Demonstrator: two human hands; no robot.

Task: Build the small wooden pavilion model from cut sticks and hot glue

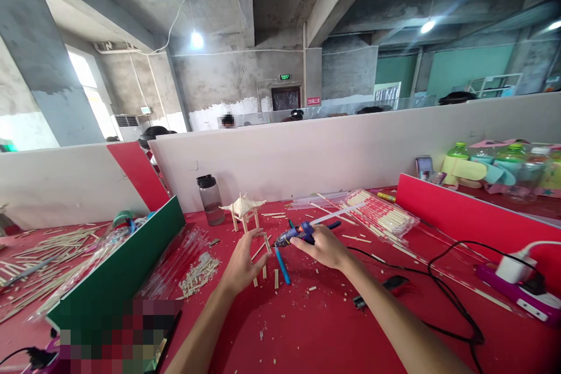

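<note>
Your right hand (325, 246) grips a blue glue gun (298, 233), a translucent glue stick (339, 213) jutting from its back; whether your left hand (242, 264) pinches the wooden stick (267, 243) is unclear.

Blue glue gun (302, 234) w/ blk cord (394, 267), red tbl (333, 327), grn divider (127, 266), stick pack (383, 215) (red-&-wht patterned).

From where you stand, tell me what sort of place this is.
Likely a shared craft workshop: a green divider splits the red work surface into bays, cut sticks lie near a small pavilion model, and the right hand holds a glue gun.
</note>
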